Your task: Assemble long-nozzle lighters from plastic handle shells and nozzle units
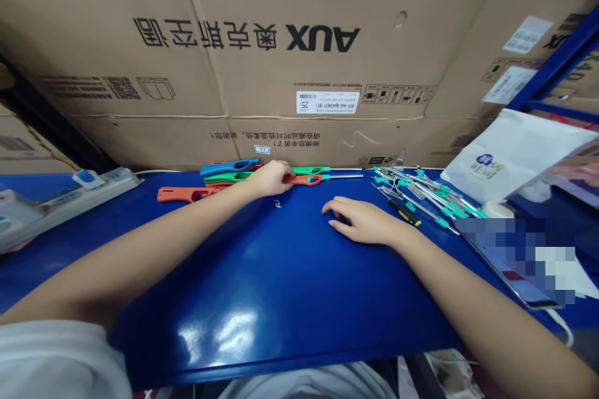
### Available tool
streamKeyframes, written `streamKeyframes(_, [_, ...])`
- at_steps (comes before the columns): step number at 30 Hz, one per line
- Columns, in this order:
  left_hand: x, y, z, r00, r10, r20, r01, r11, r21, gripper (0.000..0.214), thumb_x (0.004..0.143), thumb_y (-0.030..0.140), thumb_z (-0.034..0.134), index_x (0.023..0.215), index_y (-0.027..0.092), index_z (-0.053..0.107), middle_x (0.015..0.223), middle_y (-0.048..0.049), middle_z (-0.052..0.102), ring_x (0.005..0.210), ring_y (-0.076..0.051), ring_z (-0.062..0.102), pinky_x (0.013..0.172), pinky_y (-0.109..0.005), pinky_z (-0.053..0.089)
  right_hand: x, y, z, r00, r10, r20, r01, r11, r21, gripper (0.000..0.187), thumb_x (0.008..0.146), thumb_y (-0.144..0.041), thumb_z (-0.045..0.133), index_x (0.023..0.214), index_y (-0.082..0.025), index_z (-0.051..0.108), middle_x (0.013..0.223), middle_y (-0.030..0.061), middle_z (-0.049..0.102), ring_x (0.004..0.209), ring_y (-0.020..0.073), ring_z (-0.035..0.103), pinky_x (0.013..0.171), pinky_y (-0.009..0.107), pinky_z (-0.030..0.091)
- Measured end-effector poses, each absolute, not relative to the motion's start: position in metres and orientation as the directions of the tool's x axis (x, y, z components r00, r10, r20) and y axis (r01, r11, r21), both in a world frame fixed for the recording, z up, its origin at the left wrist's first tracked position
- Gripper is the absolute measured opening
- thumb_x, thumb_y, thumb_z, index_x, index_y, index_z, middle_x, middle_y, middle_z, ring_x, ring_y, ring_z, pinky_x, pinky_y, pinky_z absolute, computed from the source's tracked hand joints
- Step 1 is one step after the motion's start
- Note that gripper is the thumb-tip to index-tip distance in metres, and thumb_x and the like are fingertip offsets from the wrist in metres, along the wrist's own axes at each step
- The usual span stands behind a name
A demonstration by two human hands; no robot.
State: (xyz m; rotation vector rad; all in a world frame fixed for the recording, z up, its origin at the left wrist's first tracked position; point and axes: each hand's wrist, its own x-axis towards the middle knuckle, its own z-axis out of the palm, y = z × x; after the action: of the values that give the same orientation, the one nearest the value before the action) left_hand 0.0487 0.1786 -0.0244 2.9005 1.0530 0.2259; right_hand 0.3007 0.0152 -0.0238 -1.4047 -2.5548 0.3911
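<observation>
At the back of the blue table, my left hand (pixel 271 179) is closed over an orange long-necked lighter (pixel 306 180), whose metal rod points right. Much of its body is hidden under my fingers. Around that hand lie a blue lighter body (pixel 224 168), a green lighter (pixel 309 170) and another orange lighter body (pixel 187 193). My right hand (pixel 358 219) rests on the table, holding nothing, with thumb and fingers apart. Just right of it lie a black and yellow screwdriver (pixel 406 212) and a pile of metal lighter rods with teal ends (pixel 435 193).
A cardboard wall (pixel 262 87) closes off the back of the blue table (pixel 262 287). A white power strip (pixel 70 206) stands at the left. To the right are a white paper bag (pixel 510 156) and a phone or tablet (pixel 519 287) with a cable.
</observation>
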Motion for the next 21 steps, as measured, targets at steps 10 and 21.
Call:
streamKeyframes(10, [0.026,0.133,0.002,0.692,0.657,0.297,0.651,-0.747,0.135,0.03,0.09,0.027,0.062,0.116,0.016,0.069,0.115,-0.0109,0.07,0.11,-0.027,0.065,0.098,-0.041,0.053,0.297,0.011,-0.017,-0.524,0.852,0.002,0.808,0.498,-0.314,0.029,0.099,-0.032,0.051,0.127,-0.024,0.056,0.111,0.0076,0.067,0.09,0.0215,0.064,0.075,0.033,0.047])
streamKeyframes(21, [-0.06,0.076,-0.009,0.577,0.763,0.292,0.779,-0.621,0.083,0.021,0.092,0.031,0.053,0.092,0.019,0.071,0.104,-0.0099,0.073,0.104,-0.028,0.065,0.097,-0.042,0.052,0.293,0.013,-0.019,-0.563,0.824,-0.061,0.803,0.528,-0.277,0.038,0.103,-0.039,0.043,0.071,-0.02,0.05,0.091,0.0058,0.057,0.072,0.0167,0.051,0.063,0.03,0.034])
